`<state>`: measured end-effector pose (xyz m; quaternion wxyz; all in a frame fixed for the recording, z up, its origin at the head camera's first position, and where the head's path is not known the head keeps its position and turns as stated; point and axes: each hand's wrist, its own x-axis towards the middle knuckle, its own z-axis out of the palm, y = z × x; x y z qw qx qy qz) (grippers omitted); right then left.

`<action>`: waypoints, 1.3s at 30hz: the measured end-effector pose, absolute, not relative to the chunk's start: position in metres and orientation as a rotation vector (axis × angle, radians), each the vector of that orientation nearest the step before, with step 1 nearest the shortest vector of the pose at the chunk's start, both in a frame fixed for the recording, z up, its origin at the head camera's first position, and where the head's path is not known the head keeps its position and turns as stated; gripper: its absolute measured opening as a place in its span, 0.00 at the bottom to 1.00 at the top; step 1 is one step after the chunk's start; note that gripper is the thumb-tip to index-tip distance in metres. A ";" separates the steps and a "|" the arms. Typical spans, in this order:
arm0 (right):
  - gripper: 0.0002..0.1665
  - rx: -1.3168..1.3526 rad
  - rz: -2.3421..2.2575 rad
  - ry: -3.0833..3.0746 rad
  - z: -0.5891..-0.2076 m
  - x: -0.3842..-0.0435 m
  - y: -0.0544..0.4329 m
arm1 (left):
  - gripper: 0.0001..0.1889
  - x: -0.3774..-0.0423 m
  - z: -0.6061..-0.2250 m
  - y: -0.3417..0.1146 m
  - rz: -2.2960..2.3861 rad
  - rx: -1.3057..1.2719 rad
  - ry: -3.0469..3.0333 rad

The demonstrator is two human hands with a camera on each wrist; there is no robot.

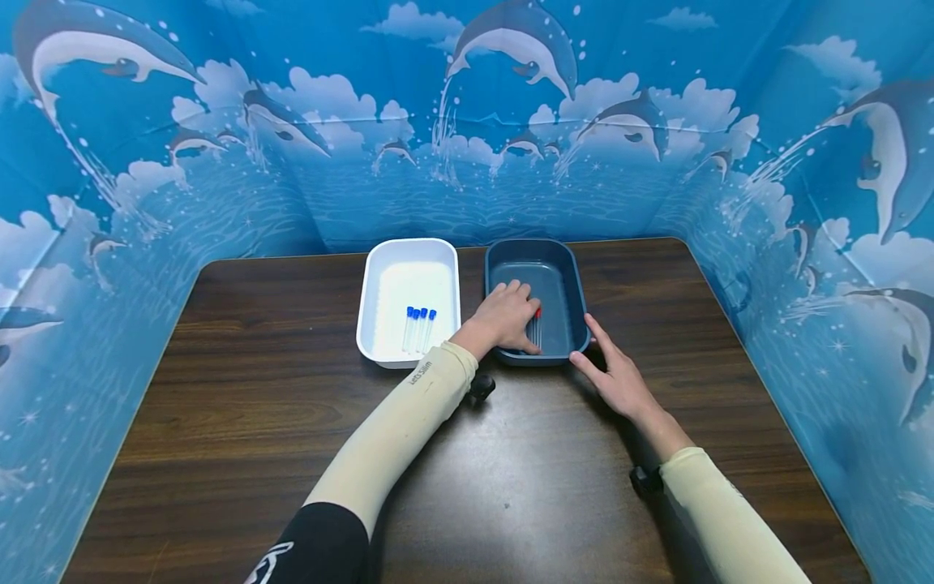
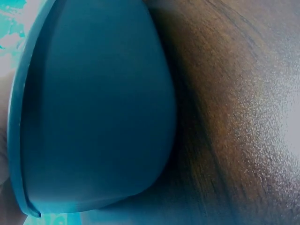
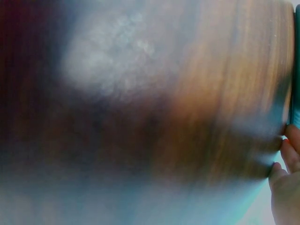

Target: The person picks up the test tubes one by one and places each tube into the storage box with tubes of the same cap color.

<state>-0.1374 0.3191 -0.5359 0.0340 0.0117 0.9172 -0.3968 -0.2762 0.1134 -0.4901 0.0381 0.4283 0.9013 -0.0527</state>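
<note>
My left hand point(image 1: 505, 315) reaches down inside the dark blue-grey tray point(image 1: 536, 247), thumb and fingers spread apart over several clear tubes with red caps point(image 1: 538, 312). The hand covers part of these tubes. At the tray's near right corner, my right hand point(image 1: 620, 377) rests its straight thumb and fingers against the outer wall; its fingers point(image 3: 291, 157) also show at the tray's edge in the right wrist view. To the left, a white tray point(image 1: 411, 247) holds several clear tubes with blue caps point(image 1: 423, 314). The dark tray's outer wall point(image 2: 103, 108) fills much of the left wrist view.
Both trays stand side by side near the far edge of the dark wooden table point(image 1: 277, 365). A blue curtain with dolphins point(image 1: 467, 186) rises behind the table and along both sides. Black wrist devices point(image 1: 481, 388) sit on both forearms.
</note>
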 end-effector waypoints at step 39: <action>0.44 0.040 -1.214 2.826 -0.535 -0.137 0.319 | 0.46 -0.279 -0.494 0.118 -0.217 1.281 2.724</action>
